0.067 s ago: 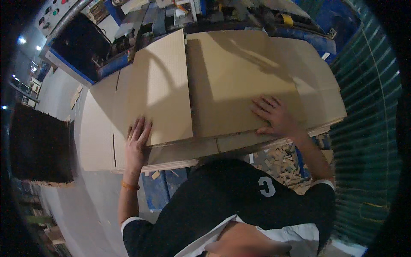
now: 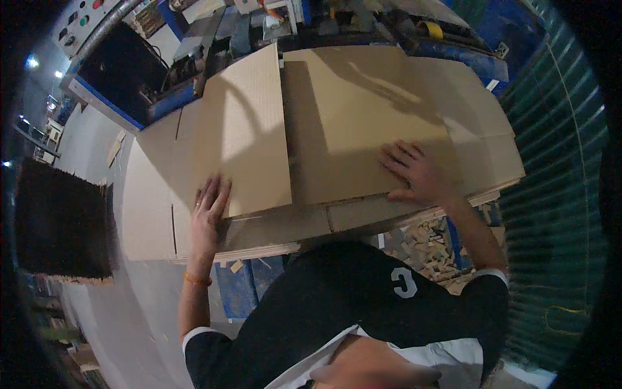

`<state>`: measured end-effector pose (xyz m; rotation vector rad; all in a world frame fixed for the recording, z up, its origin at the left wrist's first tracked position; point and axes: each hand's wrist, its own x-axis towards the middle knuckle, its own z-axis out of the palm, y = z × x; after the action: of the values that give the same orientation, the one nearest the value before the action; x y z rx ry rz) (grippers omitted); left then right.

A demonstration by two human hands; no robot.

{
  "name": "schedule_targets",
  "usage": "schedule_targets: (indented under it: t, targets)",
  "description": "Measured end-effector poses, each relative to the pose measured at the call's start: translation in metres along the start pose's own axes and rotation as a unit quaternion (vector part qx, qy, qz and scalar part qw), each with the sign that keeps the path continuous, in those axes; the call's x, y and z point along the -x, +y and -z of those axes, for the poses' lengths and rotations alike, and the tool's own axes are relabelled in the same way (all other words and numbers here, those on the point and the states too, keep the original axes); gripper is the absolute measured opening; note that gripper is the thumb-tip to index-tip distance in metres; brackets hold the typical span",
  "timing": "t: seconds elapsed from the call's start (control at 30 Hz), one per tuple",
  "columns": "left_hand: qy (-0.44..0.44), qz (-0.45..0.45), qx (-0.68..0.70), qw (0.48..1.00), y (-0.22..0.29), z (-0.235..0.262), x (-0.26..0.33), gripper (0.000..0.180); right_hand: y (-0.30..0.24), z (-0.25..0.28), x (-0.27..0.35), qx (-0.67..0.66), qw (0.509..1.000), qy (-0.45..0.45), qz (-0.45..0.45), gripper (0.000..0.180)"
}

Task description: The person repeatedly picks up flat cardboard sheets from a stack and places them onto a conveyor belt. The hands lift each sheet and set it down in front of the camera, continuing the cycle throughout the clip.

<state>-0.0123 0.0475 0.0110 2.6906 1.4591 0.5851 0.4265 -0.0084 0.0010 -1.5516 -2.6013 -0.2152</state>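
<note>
A brown cardboard sheet (image 2: 369,129) lies on top of a stack of wider cardboard sheets (image 2: 278,228). Its narrower left panel (image 2: 253,139) is set off from the right part by a dark gap. At the near left corner of that panel, my left hand (image 2: 209,211) rests flat, fingers stretched out and close together. Across the gap, my right hand (image 2: 414,174) lies on the right part close to its near edge, fingers spread and thumb out to the left. Neither hand grips anything; both palms face down.
Beyond the stack stands a machine with belts and a blue frame (image 2: 499,68); its control panel (image 2: 81,23) is at upper left. Cardboard scraps (image 2: 427,249) lie below the near edge. A dark stack (image 2: 61,220) stands left, a green corrugated wall (image 2: 557,194) right.
The top sheet and my right hand have shifted very slightly away from me. My left hand stays in nearly the same place.
</note>
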Motion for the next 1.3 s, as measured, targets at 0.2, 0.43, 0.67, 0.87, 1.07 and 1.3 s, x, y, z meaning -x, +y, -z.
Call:
schedule_targets:
  t: [0.2, 0.43, 0.67, 0.87, 1.07, 1.3]
  targets:
    - [0.003, -0.021, -0.090, 0.996, 0.012, 0.008, -0.006, 0.057, 0.029, -0.007, 0.000, -0.105, 0.992, 0.013, -0.073, 0.059]
    - [-0.013, -0.103, 0.079, 0.991, 0.061, -0.011, 0.030, 0.032, 0.132, -0.020, 0.003, -0.276, 0.839, 0.187, -0.429, 0.042]
    - [-0.138, 0.253, 0.123, 0.950, 0.039, -0.060, -0.028, 0.031, 0.193, -0.034, -0.041, -0.335, 0.811, 0.173, -0.447, 0.044]
    - [0.060, 0.337, 0.719, 0.605, 0.060, -0.058, -0.105, 0.038, 0.211, -0.031, -0.051, -0.485, 0.729, 0.080, -0.476, 0.036]
    - [-0.130, 0.342, 0.710, 0.602, 0.066, -0.055, -0.167, 0.045, 0.197, -0.045, -0.069, -0.534, 0.681, 0.080, -0.495, 0.035]
    - [-0.011, 0.445, 0.629, 0.638, 0.125, -0.037, -0.160, 0.052, 0.206, -0.058, -0.062, -0.745, 0.541, 0.062, -0.386, 0.044]
